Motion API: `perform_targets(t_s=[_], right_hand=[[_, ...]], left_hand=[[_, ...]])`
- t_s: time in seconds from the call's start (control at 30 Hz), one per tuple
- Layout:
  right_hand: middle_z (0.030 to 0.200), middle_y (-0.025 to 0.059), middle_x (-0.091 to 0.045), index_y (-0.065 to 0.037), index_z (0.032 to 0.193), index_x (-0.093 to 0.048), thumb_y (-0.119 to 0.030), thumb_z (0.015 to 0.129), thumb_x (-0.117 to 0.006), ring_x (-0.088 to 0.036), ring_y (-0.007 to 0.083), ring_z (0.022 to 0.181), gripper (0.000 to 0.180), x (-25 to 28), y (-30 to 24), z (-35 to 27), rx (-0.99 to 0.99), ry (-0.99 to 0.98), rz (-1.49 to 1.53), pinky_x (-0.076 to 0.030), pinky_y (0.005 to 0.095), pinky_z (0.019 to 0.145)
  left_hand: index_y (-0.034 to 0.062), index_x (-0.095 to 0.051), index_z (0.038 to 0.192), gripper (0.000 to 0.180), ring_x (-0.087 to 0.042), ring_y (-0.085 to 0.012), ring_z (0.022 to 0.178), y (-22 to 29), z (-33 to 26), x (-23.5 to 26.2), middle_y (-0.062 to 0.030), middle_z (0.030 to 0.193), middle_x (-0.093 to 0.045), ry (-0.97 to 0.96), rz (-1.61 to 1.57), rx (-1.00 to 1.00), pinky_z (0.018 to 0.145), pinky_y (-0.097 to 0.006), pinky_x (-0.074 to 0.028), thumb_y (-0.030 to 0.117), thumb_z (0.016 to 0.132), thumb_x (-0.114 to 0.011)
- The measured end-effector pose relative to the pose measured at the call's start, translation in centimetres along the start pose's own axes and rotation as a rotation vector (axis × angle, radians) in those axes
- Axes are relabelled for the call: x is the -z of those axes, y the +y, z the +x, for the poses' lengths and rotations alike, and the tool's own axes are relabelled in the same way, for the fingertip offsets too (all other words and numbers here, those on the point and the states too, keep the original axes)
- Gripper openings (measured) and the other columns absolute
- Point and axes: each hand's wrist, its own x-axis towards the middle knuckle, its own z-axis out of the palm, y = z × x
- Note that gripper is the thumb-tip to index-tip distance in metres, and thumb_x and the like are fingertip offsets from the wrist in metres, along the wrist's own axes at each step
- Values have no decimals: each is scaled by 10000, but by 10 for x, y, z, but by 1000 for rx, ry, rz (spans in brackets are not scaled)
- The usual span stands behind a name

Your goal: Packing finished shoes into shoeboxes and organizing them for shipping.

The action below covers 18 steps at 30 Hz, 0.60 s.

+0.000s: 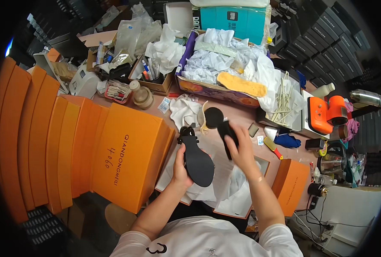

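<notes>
My left hand (pixel 180 168) grips a black strappy sandal (pixel 196 159) from its left side, sole turned up toward me. My right hand (pixel 243 147) is closed on a second black sandal (pixel 224 128), whose round heel end (pixel 214 117) points away from me. Both shoes hang over an open orange shoe box (pixel 231 210) lined with white tissue paper (pixel 229 180), right in front of my chest.
A row of closed orange shoe boxes (pixel 70 150) fills the left. An orange lid (pixel 290 184) stands at the right. Behind are a box of crumpled white paper (pixel 224 64) with a yellow insole (pixel 241 84), an orange tool (pixel 326 113), a pen box (pixel 152 77) and black boxes (pixel 327 30).
</notes>
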Motion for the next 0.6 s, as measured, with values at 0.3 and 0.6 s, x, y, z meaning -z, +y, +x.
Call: perform_targets(t_s=[0.3,0.6], right_hand=[[828,35,-595,-115,888,-662,-107,675,-731,-558,195,725,224,2,-79,-117,219,52,-332,-394,332,617],[786,96,-604,-7,903,-649,-56,805,-673,-587,224,732,112,6,-76,-145,-121,233,140,-457,328,677]], left_hand=[[89,-592,1011,467,-645,-246,876,-57,-26,5,-88,907,-639,-106,12,203,778,-371,-534,499,937,-380],[77,-531,1173,502,-650,-162,876,-58,-68,5,-66,1015,-625,-314,294,209,777,-305,-550,485,991,-304]])
